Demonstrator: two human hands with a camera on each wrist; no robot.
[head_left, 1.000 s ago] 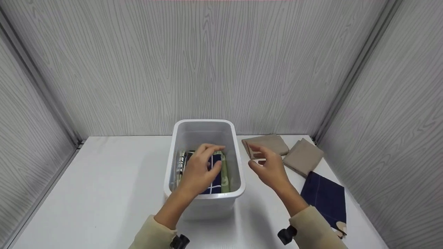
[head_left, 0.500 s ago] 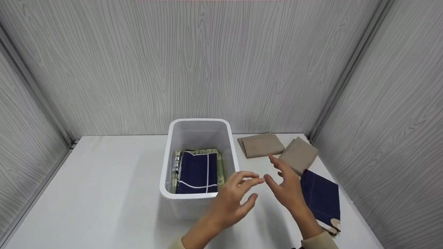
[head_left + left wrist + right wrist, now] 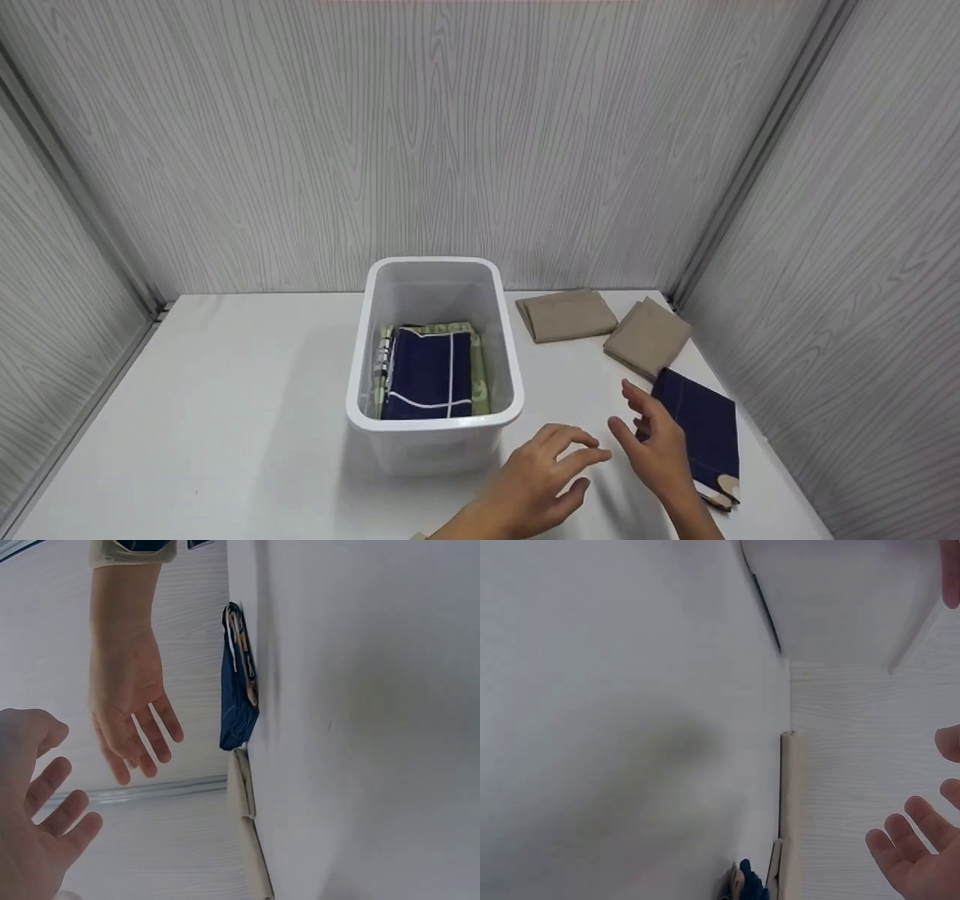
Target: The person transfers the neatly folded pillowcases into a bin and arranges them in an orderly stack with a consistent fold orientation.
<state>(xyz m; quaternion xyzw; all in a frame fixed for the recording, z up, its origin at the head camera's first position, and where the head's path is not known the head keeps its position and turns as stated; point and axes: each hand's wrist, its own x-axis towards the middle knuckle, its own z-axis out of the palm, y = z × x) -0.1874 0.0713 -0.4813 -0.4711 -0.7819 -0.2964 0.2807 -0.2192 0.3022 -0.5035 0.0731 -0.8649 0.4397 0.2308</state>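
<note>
Both hands hover above the white table, holding nothing. My left hand [image 3: 536,480] is just right of the white plastic bin's near corner, its fingers loosely bent. Beside it, my right hand [image 3: 660,450] has its fingers spread, close to the left edge of a folded navy cloth [image 3: 701,427] with a beige and white patterned corner. In the left wrist view this navy cloth [image 3: 238,690] shows as a thin layered stack lying on the table. Inside the bin [image 3: 510,360] lies a navy cloth with white lines [image 3: 427,371], over green patterned cloth [image 3: 480,375].
Two folded tan cloths, one at the back [image 3: 568,315] and one nearer the right edge [image 3: 647,337], lie behind the navy cloth. Grey wood-grain panels [image 3: 450,150] enclose the table [image 3: 240,405] at the back and both sides.
Both hands have come away from over the bin, moving right and toward the person, closer to the navy cloth. The cloths inside the bin are now uncovered to view.
</note>
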